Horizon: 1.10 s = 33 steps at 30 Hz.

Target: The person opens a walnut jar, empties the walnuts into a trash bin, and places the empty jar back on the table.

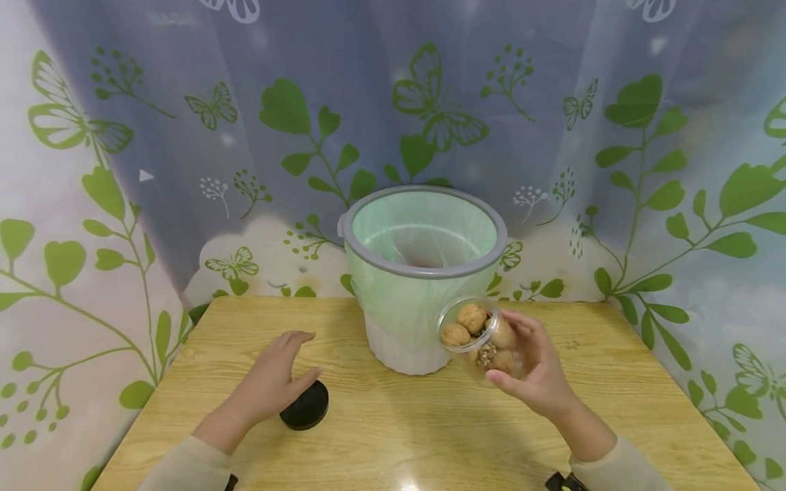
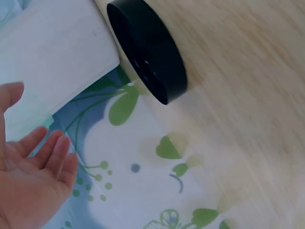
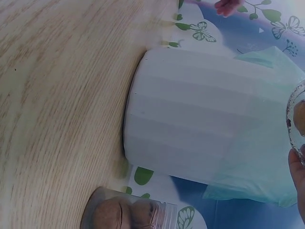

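Observation:
My right hand [image 1: 543,372] grips a clear plastic jar [image 1: 459,349] of walnuts [image 1: 472,318], tilted with its open mouth toward the bin. That jar is beside the front right of a white trash bin [image 1: 402,341], below its rim. My left hand [image 1: 270,378] holds nothing, fingers and thumb spread apart. A round black lid [image 1: 305,406] lies on the table just below it. In the left wrist view the palm of my left hand [image 2: 33,181] shows. In the right wrist view only part of my right hand [image 3: 298,179] is visible, with a walnut [image 3: 300,117] in a clear rim.
The bin has a grey rim [image 1: 346,232] and a pale green liner [image 1: 424,293]. A clear jar [image 3: 171,217] with walnuts stands near it in the right wrist view. The wooden table [image 1: 381,443] meets a leaf-patterned curtain [image 1: 344,61] behind the bin.

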{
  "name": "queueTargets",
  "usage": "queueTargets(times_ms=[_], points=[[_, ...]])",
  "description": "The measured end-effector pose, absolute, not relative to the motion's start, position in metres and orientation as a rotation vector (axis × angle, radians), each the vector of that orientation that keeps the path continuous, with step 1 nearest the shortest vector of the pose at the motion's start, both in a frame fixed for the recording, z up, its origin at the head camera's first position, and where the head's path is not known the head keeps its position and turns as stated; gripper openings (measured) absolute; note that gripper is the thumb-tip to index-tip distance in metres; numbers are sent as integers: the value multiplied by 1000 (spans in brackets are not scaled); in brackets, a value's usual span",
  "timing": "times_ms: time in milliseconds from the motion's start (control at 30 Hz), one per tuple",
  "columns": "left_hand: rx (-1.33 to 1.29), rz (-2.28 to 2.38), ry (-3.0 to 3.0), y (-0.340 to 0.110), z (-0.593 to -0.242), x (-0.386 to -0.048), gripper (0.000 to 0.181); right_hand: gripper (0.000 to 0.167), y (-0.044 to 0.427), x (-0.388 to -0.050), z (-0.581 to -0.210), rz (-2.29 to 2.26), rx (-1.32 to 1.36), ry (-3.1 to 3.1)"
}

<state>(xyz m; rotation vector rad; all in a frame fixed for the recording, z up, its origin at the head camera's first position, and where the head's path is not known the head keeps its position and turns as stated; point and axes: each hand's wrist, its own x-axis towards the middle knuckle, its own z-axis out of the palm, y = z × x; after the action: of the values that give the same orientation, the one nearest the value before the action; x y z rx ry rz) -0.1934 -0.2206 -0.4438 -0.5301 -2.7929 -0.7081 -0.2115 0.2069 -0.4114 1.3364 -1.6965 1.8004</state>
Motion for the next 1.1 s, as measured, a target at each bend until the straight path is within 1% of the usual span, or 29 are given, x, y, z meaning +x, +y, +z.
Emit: queueTargets(times_ms=[233,500,1100], points=[[-549,-707,-2639,-211,-428,-191,53,77,208,-211,-412,1779,1310,-1715],[-623,-727,-2440,-200,-414,-194,49,76,210,-210,-411,1767,1303,-1714],[-681,-717,-2255,-168,-377,-206,54,76,212,-210,-410,1755,1302,-1697]])
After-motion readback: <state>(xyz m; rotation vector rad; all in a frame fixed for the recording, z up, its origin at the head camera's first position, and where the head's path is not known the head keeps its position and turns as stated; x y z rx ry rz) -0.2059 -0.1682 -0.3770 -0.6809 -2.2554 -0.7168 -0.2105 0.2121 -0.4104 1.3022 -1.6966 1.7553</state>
